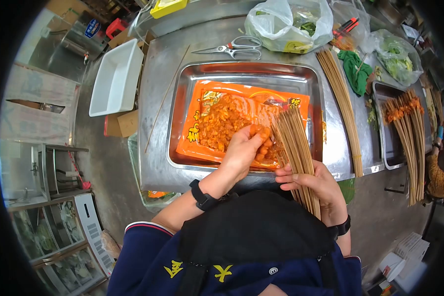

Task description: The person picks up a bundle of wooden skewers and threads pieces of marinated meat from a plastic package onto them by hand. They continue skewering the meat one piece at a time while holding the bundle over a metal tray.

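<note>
My right hand (315, 183) is wrapped round a thick bundle of bamboo skewers (298, 143), which slants up and away over the front right of a steel tray (241, 69). Beside the bundle's far part, my left hand (244, 148) is closed, its fingers curled and coated in orange sauce. What it holds, if anything, is hidden by the fingers. Under it, in the tray, lies an orange printed bag (195, 143) with small pieces of orange-sauced food (222, 121), possibly marinated meat, on or in it.
Behind the tray lie scissors (229, 48) and a plastic bag of greens (286, 29). To its right are more bare skewers (343, 108), a green cloth (354, 73) and loaded skewers (407, 123) over a second tray (380, 93). A single skewer (166, 98) and a white bin (114, 79) are left.
</note>
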Demonstrator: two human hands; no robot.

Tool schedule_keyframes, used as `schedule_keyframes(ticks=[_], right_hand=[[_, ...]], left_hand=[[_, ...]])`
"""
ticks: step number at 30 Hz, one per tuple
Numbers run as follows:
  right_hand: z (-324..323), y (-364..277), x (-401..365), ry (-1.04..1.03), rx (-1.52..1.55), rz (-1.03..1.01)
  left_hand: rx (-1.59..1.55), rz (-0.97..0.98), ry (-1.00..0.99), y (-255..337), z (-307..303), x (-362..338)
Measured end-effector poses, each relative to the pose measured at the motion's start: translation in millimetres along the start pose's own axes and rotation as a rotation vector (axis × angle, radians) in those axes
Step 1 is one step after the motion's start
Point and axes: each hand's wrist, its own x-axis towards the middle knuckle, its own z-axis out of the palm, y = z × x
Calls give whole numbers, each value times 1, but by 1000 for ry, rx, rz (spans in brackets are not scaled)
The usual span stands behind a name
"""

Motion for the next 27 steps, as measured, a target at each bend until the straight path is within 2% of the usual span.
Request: schedule_keyframes(ticks=[1, 2, 7, 15, 20, 27], right_hand=[[1, 0, 1, 0, -4, 8], [2, 0, 2, -1, -11, 16], [4, -1, 4, 17, -88, 35], [4, -1, 6, 3, -110, 52], [3, 0, 5, -13, -107, 65], [5, -1, 5, -7, -103, 65]], left_hand=[[-132, -2, -26, 5, 0, -4], [-92, 33, -89, 8, 2, -8], [-99, 14, -142, 4, -1, -5], [-120, 31, -120, 5, 1, -5], [-126, 125, -86, -3, -8, 0], [-111, 71, -49, 7, -3, -3]])
